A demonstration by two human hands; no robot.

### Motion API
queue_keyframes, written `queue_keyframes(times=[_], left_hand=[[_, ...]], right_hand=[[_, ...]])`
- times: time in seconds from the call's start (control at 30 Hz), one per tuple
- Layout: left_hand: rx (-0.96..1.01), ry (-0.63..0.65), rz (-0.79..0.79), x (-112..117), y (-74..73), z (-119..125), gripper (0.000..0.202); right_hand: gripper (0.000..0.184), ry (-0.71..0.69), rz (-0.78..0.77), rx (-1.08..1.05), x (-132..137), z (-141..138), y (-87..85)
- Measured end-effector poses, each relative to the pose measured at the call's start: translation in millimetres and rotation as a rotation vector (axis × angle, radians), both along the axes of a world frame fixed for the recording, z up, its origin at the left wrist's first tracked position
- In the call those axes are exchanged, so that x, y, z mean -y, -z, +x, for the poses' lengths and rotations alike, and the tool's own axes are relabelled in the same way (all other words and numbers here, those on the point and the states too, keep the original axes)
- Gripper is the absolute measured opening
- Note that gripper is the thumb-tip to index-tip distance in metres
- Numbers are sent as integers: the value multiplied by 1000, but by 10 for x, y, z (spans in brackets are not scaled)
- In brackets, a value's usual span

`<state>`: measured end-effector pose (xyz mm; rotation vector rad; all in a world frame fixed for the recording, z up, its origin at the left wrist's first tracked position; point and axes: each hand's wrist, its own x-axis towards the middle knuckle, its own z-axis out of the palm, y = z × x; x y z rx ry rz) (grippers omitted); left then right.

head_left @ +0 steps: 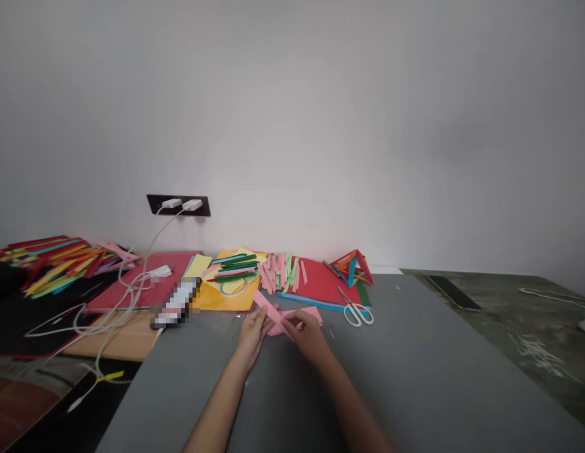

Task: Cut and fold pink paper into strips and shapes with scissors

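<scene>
My left hand (253, 333) and my right hand (307, 335) meet over a grey sheet (415, 390) on the table. Both pinch a pink paper strip (268, 309) that slants up to the left between them. More pink paper pieces (307, 313) lie just beyond my right hand. Fingers of both hands are curled onto the strip.
White-handled scissors (357, 312) lie right of the hands. Behind are red sheets (325, 283), yellow paper with green strips (233, 270), a tape ring (233, 288), a paper-strip pyramid (353, 267), a strip pile (56, 261) at left, a phone (173, 305), white cables (127, 296), a dark phone (453, 292).
</scene>
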<state>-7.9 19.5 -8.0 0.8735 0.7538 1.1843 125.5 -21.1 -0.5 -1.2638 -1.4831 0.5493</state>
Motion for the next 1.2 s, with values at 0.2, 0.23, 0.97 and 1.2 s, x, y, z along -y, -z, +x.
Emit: queue_keyframes(times=[0.2, 0.23, 0.97, 1.2], left_hand=[[-37, 25, 9, 0, 5, 0, 30], [-50, 27, 14, 2, 11, 4, 30], [-237, 101, 69, 29, 11, 36, 34], [-331, 173, 99, 47, 27, 27, 31]], right_hand=[[17, 24, 18, 1, 13, -19, -21], [18, 33, 24, 6, 13, -17, -20], [20, -84, -64, 43, 2, 134, -64], [20, -40, -52, 44, -9, 202, -77]])
